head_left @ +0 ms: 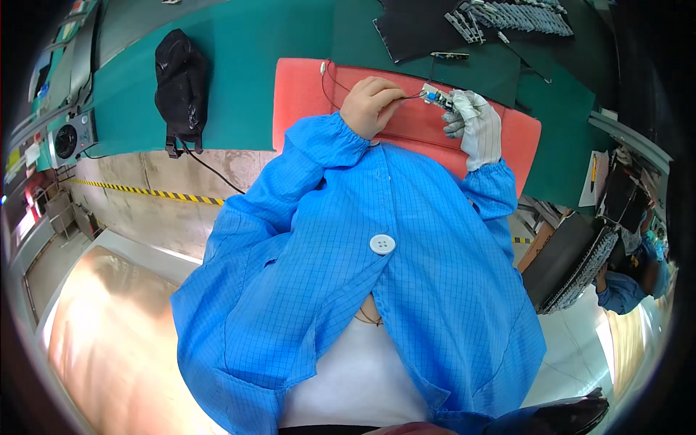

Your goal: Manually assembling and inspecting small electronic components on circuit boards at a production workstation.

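Observation:
My bare left hand [371, 107] is closed, its fingertips pinching a thin dark cable [412, 96] close to a small circuit board [437, 96]. The cable's other part loops over the pink pad [296, 90] on the far side and has a small white connector [323, 67] at its tip. In a white striped glove, my right hand [475, 125] grips the board by its right end. Blue and white parts show on the board. Whether the cable is plugged into it is too small to tell. Both hands are above the pad.
A green-topped bench [246, 43] carries a black bag-like object [181, 87] at left. At the far right, several circuit boards [518, 18] lie in rows beside a black sheet [417, 32]. One separate board [449, 55] lies beyond the pad. Another person's sleeve [622, 292] shows at right.

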`<state>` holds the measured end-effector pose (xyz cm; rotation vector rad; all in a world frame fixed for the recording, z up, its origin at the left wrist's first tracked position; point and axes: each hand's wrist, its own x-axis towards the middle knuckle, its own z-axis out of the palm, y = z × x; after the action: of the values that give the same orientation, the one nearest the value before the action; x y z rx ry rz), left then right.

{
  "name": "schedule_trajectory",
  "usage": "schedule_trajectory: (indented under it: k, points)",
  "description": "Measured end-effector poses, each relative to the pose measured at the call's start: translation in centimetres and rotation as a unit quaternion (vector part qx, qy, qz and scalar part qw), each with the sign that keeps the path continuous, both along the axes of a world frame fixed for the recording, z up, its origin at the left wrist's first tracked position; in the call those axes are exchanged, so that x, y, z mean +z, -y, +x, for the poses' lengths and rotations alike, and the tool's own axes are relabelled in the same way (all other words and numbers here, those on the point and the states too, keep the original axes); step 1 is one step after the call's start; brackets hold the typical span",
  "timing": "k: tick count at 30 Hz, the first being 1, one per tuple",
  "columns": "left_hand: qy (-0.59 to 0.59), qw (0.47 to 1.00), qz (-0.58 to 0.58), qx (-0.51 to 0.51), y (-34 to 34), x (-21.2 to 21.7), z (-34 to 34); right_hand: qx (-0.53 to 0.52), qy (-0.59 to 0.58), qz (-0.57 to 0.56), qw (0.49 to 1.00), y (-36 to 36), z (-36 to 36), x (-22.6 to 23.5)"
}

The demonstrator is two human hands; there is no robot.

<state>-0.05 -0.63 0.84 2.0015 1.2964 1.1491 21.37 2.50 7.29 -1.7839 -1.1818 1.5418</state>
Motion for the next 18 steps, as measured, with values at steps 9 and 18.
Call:
schedule_trajectory:
  k: [9, 18]
  points:
    - [0.042, 0.998, -0.034, 0.039, 0.4, 0.5, -0.1, 0.012, -0.032, 0.003, 0.999, -1.9, -2.0, -0.1]
    - [0.053, 0.995, -0.043, 0.072, 0.5, 0.2, -0.4, 0.043, -0.069, 0.01, 0.997, -3.1, -2.5, -1.0]
